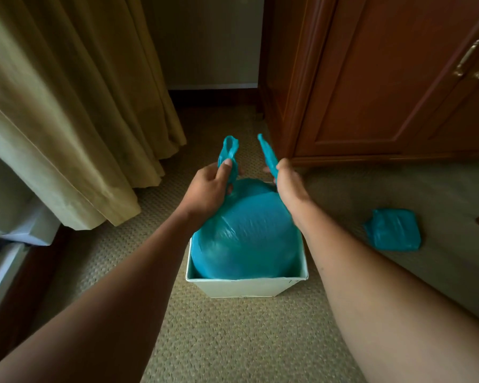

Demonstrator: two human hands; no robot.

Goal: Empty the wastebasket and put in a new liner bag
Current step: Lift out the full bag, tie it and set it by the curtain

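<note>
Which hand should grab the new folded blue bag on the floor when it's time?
Probably the right hand. The folded bag lies on the carpet on that side, beside the right forearm. The left hand would have to cross over the wastebasket. For now both hands grip the full bag's ends.

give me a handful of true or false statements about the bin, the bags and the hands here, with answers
1. The full teal bag sits inside the white wastebasket. True.
2. The left hand is empty. False: it grips one gathered end of the bag.
3. The right hand grips the bag's other end. True.
4. A folded teal liner bag lies on the carpet to the right. True.
5. The bag's ends are already knotted together. False: they are held apart.
</note>
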